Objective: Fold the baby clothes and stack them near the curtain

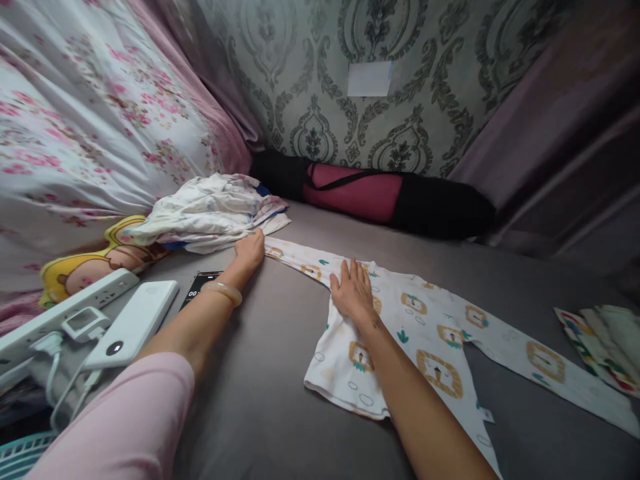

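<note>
A white long-sleeved child's shirt (430, 307) printed with lions and green leaves lies spread on the grey bed sheet (250, 373). Its left sleeve stretches toward the clothes pile, and the other reaches to the right edge. My left hand (250, 249) is closed around the cuff of that left sleeve. On the shirt's shoulder near the sleeve, my right hand (353, 291) rests flat with its fingers stretched out. The shirt's lower hem is partly covered by my right forearm.
Crumpled white clothes (210, 207) are heaped behind my left hand. A phone (199, 287), a white power bank (135, 323), a power strip (65, 313) and a yellow plush toy (85, 270) lie at left. A black-and-pink bag (360, 193) lies along the wall. Folded clothes (605, 340) sit at right.
</note>
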Available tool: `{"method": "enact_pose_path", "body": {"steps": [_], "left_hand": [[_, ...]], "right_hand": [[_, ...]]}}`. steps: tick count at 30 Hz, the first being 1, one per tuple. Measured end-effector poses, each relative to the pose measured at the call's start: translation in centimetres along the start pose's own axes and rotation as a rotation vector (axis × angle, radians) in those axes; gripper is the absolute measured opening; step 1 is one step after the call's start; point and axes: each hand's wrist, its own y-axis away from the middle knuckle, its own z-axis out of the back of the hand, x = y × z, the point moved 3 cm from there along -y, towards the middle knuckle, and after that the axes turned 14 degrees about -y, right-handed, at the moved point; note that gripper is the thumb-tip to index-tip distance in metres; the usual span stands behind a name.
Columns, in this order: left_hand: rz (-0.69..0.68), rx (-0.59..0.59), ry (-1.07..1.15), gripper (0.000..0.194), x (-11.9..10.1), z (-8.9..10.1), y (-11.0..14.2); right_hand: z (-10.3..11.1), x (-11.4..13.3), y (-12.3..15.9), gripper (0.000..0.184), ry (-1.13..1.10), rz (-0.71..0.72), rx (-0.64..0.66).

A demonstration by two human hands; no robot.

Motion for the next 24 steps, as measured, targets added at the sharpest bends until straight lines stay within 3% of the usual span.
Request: {"method": "enact_pose_path", "body": {"steps": [6, 13, 15, 17, 19, 22, 24], "left_hand": [[0.015, -0.039, -0.011, 0.032, 0.1, -0.2, 0.3], [0.004, 0.042, 0.058, 0.034, 0.1, 0.8, 0.7], [0.040, -0.030, 0.079, 0.039, 0.3, 1.8, 1.5], [0.036, -0.179, 0.111, 0.039, 0.2, 3.0, 2.9], [-0.105, -0.287, 0.180, 0.032, -0.8, 4.0, 4.7], [-0.476, -0.214, 0.369, 0.022, -3.6, 4.0, 7.7], [-0.603, -0.211, 0.462, 0.020, -5.4, 3.6, 9.4]], "right_hand": [[0.0, 0.0, 0.1, 0.062, 0.015, -0.007, -0.004], [-0.1, 0.1, 0.0, 0.062, 0.035, -0.018, 0.009], [0.0, 0.2, 0.0, 0.062, 0.034, -0.032, 0.036], [0.3, 0.3, -0.1, 0.063, 0.027, -0.054, 0.080], [0.9, 0.4, -0.5, 0.064, 0.024, -0.077, 0.136], [2.3, 1.3, -1.8, 0.056, 0.062, -0.050, 0.170], [3.1, 2.2, -3.2, 0.044, 0.073, 0.016, 0.139]]}}
